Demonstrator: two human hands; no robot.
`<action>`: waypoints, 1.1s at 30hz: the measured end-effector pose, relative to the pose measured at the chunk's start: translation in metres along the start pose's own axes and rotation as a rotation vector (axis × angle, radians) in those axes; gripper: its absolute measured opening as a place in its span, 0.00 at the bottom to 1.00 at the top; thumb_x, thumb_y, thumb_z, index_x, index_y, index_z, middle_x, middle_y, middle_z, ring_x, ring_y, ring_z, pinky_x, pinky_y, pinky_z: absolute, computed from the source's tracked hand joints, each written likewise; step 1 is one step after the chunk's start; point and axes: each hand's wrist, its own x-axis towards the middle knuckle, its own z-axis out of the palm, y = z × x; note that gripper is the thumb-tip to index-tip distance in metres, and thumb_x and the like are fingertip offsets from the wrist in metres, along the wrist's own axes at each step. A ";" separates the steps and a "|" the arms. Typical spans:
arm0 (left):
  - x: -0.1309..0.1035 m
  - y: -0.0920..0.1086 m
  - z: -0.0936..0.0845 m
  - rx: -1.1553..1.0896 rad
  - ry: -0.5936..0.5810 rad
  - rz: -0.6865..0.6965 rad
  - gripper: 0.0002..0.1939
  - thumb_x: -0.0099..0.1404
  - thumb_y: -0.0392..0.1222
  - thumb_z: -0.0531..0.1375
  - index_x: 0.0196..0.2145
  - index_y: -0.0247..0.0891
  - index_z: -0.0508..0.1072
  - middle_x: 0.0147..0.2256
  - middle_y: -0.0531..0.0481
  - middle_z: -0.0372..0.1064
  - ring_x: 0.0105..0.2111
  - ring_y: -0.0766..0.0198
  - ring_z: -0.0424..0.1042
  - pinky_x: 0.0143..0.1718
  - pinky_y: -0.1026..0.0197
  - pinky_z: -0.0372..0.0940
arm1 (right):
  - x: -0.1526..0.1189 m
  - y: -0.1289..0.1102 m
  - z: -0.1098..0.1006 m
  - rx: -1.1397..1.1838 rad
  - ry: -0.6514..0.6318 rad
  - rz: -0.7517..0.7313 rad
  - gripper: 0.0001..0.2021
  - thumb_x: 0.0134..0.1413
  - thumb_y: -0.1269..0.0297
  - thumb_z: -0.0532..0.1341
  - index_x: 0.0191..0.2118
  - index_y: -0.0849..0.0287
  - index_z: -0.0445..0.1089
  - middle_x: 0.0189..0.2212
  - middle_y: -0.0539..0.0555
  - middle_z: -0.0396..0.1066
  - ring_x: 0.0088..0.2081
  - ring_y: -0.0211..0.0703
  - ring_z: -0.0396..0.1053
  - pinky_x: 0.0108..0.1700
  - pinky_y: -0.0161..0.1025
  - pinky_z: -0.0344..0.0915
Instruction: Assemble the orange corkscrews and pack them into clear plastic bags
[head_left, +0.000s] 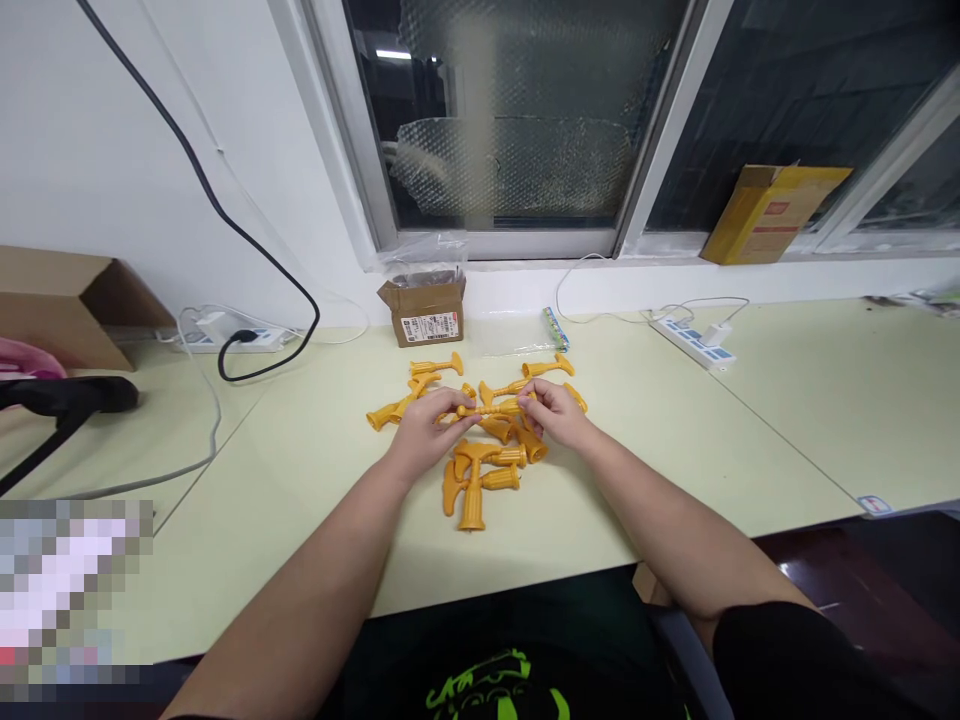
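Both hands hold one yellow plastic hammer-shaped piece (499,408) level above the table. My left hand (435,425) pinches its thin, knobbed end. Around its ribbed, thicker end, the fingers of my right hand (553,412) are closed. Similar pieces with ribbed, flared handles and curved heads lie beneath and around the hands. One such piece (472,490) lies nearest to me, head pointing away. Another piece (439,366) rests behind my left hand, and a further piece (547,368) behind my right. Some pieces are partly hidden by the fingers.
A small open carton (427,312) stands at the wall, beside a clear plastic bag (506,333). Power strips (694,343) sit at the back, with cables across the left side. A large cardboard box (60,300) is far left. A yellow carton (776,213) leans against the window.
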 end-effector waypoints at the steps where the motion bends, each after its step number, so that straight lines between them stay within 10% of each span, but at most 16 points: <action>1: 0.000 0.000 0.001 -0.040 -0.002 -0.048 0.13 0.64 0.52 0.68 0.37 0.41 0.77 0.39 0.45 0.79 0.41 0.55 0.77 0.46 0.53 0.71 | 0.000 0.000 0.000 -0.029 0.007 -0.025 0.17 0.63 0.43 0.60 0.38 0.53 0.65 0.19 0.44 0.64 0.17 0.38 0.61 0.21 0.36 0.59; 8: 0.004 -0.009 0.003 -0.528 0.100 -0.498 0.29 0.63 0.56 0.68 0.56 0.44 0.64 0.27 0.57 0.71 0.23 0.65 0.72 0.29 0.62 0.67 | 0.000 0.001 -0.003 -0.345 -0.007 -0.478 0.09 0.64 0.57 0.63 0.47 0.52 0.69 0.42 0.56 0.72 0.43 0.49 0.72 0.46 0.48 0.71; 16: 0.012 -0.016 -0.012 -0.704 0.228 -0.543 0.21 0.57 0.53 0.71 0.40 0.39 0.72 0.28 0.54 0.70 0.24 0.68 0.72 0.28 0.65 0.66 | 0.008 0.004 -0.017 -0.522 0.296 -0.617 0.09 0.54 0.70 0.63 0.38 0.52 0.63 0.40 0.55 0.71 0.45 0.51 0.70 0.49 0.51 0.68; 20: 0.016 -0.029 -0.028 -0.750 0.498 -0.590 0.25 0.51 0.49 0.75 0.39 0.40 0.67 0.29 0.55 0.72 0.27 0.68 0.74 0.29 0.68 0.67 | 0.013 0.016 -0.053 -0.564 0.623 -0.432 0.12 0.51 0.64 0.65 0.40 0.53 0.63 0.39 0.54 0.71 0.42 0.51 0.69 0.46 0.50 0.68; 24: 0.015 -0.047 -0.032 -0.604 0.494 -0.617 0.27 0.49 0.42 0.75 0.41 0.41 0.65 0.29 0.56 0.72 0.25 0.67 0.75 0.27 0.68 0.66 | 0.017 0.046 -0.103 -0.597 0.581 -0.128 0.24 0.52 0.58 0.64 0.56 0.54 0.65 0.41 0.56 0.74 0.41 0.50 0.71 0.45 0.48 0.69; 33: 0.016 -0.082 -0.083 -0.873 0.956 -0.646 0.25 0.60 0.33 0.69 0.47 0.46 0.59 0.35 0.55 0.75 0.34 0.65 0.80 0.39 0.62 0.74 | -0.007 0.083 -0.195 -0.768 1.129 0.236 0.15 0.52 0.61 0.60 0.46 0.59 0.70 0.46 0.61 0.72 0.47 0.53 0.70 0.54 0.52 0.67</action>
